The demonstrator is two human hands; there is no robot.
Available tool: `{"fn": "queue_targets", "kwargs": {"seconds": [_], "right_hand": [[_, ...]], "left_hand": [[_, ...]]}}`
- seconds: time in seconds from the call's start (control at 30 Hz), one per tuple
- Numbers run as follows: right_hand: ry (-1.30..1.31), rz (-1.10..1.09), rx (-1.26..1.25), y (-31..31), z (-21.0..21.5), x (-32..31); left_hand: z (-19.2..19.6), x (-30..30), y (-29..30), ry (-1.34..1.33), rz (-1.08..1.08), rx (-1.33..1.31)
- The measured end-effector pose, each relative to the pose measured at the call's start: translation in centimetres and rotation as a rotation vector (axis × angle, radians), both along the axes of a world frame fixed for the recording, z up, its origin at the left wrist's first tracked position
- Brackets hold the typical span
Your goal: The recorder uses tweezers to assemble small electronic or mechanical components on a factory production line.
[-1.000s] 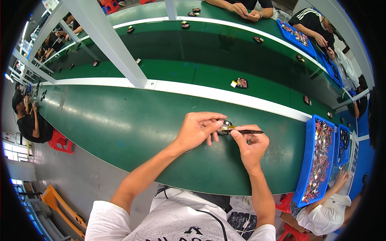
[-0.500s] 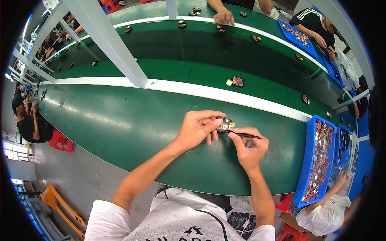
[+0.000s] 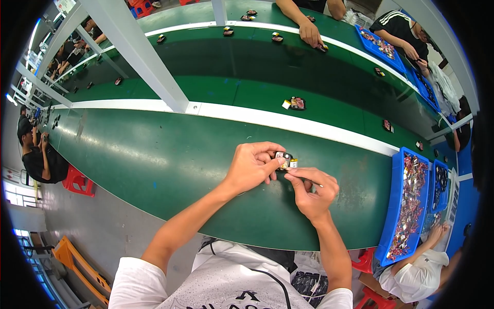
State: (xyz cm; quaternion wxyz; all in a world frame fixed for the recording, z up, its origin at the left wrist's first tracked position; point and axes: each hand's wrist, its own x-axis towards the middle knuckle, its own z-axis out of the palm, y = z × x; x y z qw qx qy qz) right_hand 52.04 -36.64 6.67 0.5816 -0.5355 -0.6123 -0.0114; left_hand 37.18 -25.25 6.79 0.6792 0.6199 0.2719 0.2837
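While left grip (image 3: 248, 166) holds casing (image 3: 286, 156), post (image 3: 139, 56) beyond, bin (image 3: 391, 211) rightward

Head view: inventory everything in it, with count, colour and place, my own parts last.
small device: one, dark, white and yellow, in left hand
thin tool: one, dark, in right hand
worktable: one, green, under both hands
belt: one, green, beyond the worktable
devices on the belt: several, dark, spread along it
rails: two, white, along the belt's edges
posts: several, whitish, upper left and right
trays: at least four, blue, right side
small parts: too many to count, mostly red and silver, nearest tray
stools: several, red, left, top and lower right
frame: one, orange, lower left
co-workers: at least five, black or white tops, left, top and right
shirt: one, white, bottom
left hand: one, bare, centre
right hand: one, bare, right of centre
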Motion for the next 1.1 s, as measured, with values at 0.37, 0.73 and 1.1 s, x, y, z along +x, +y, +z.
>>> {"fn": "queue_targets", "kwargs": {"seconds": [0.37,0.73,1.1], "right_hand": [[-0.03,-0.004,-0.009,-0.5,0.5,0.7],[-0.065,0.053,0.035,-0.7,0.1,1.8],[-0.038,-0.011,-0.007,-1.2,0.8,1.6]], "left_hand": [[0.7,0.5,0.1,-0.018,-0.038,-0.035],[0.6,1.5,-0.3,-0.001,-0.05,-0.09],[-0.4,3.0,-2.0,0.128,0.107,0.208]]}}
